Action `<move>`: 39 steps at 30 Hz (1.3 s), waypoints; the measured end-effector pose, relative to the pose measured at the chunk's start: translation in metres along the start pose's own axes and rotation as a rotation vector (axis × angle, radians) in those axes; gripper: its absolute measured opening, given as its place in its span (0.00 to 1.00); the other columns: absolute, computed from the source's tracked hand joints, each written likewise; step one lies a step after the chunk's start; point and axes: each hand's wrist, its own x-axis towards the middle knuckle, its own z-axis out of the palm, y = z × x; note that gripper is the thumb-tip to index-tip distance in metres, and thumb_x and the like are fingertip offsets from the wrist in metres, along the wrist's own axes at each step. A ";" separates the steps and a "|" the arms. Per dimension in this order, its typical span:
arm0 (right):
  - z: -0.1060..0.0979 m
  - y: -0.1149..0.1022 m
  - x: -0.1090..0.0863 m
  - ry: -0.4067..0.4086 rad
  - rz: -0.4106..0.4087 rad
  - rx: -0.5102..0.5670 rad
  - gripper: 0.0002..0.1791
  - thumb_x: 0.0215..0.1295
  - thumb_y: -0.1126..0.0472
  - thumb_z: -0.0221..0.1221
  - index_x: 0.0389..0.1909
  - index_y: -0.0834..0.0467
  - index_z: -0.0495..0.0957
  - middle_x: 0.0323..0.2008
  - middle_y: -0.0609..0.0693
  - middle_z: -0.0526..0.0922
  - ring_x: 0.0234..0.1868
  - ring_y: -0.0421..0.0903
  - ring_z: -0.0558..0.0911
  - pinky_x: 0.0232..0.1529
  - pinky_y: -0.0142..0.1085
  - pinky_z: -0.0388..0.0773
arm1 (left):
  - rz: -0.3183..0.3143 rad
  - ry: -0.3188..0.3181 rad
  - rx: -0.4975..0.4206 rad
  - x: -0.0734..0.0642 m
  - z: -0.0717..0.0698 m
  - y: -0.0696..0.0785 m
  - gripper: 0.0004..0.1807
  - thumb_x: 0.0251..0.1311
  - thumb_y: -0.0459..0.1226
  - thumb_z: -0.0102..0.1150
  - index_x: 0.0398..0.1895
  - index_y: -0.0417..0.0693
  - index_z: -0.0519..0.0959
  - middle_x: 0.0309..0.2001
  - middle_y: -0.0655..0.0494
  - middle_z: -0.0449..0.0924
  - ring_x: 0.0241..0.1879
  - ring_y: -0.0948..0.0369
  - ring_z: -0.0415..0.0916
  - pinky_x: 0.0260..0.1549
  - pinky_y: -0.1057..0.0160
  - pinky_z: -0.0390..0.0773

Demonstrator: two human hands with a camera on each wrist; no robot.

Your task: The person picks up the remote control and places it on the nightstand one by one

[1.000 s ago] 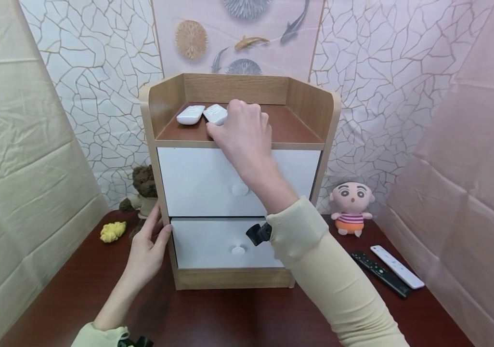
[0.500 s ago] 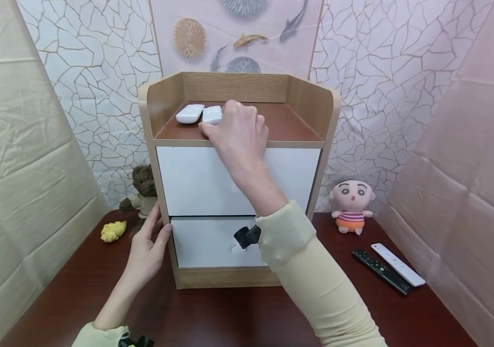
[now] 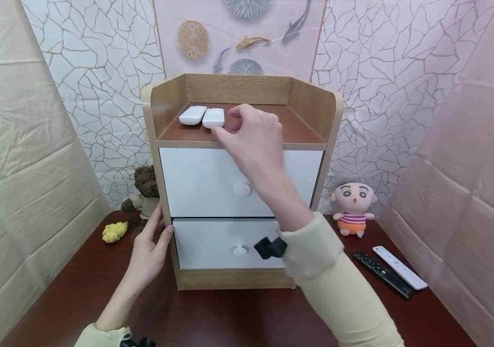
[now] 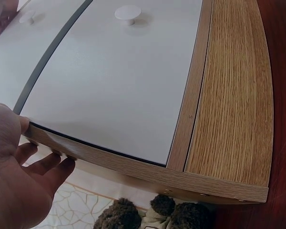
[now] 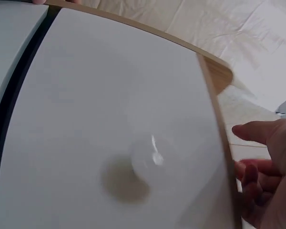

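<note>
A wooden cabinet (image 3: pixel 236 278) with two white drawer fronts stands on the dark red table. On its brown top lie two white remote controls side by side, a left one (image 3: pixel 192 115) and a right one (image 3: pixel 214 118). My right hand (image 3: pixel 255 140) is just right of the right remote, fingers loosely bent with a gap between them and the thumb. The thumb tip is close by that remote's near end. My left hand (image 3: pixel 149 253) grips the cabinet's left edge, thumb on the front and fingers (image 4: pixel 46 164) bent along the side panel.
Raised wooden walls edge the cabinet top on three sides. A brown plush bear (image 3: pixel 145 188) and a yellow crumpled thing (image 3: pixel 114 232) are at the left. At the right sit a plush doll (image 3: pixel 353 207), a black remote (image 3: pixel 381 272) and a white remote (image 3: pixel 398 267). Both drawers have round knobs (image 3: pixel 242 189).
The right remote has turned from slanted to nearly straight beside the left one. My right hand has let go of it and moved off to the right. The left hand stays put.
</note>
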 end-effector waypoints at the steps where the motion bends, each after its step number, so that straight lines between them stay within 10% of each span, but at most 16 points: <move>1: -0.007 0.005 -0.004 0.023 -0.036 0.049 0.17 0.61 0.52 0.73 0.45 0.59 0.88 0.32 0.49 0.88 0.38 0.46 0.85 0.46 0.39 0.75 | 0.000 0.001 -0.002 0.000 0.000 0.000 0.34 0.80 0.34 0.49 0.83 0.46 0.51 0.76 0.40 0.60 0.71 0.40 0.64 0.52 0.81 0.68; 6: -0.056 0.034 -0.032 0.007 -0.081 0.200 0.17 0.59 0.59 0.75 0.48 0.61 0.88 0.35 0.52 0.90 0.31 0.43 0.86 0.36 0.29 0.77 | 0.006 -0.005 -0.002 0.000 0.000 -0.001 0.33 0.80 0.34 0.48 0.83 0.44 0.51 0.76 0.39 0.60 0.71 0.41 0.64 0.52 0.82 0.68; 19: -0.165 0.139 -0.119 -0.096 0.217 0.209 0.22 0.60 0.66 0.74 0.56 0.54 0.86 0.37 0.40 0.89 0.33 0.37 0.87 0.35 0.22 0.79 | 0.047 0.003 0.005 0.000 -0.002 0.000 0.32 0.79 0.32 0.48 0.81 0.35 0.52 0.76 0.34 0.58 0.70 0.37 0.64 0.53 0.83 0.67; 39: -0.159 0.344 -0.234 -0.146 0.571 0.274 0.18 0.70 0.60 0.66 0.49 0.31 0.82 0.35 0.31 0.87 0.27 0.36 0.82 0.28 0.27 0.77 | 0.052 0.021 0.024 0.001 0.001 0.002 0.32 0.78 0.31 0.49 0.80 0.35 0.53 0.76 0.35 0.58 0.70 0.35 0.63 0.54 0.83 0.65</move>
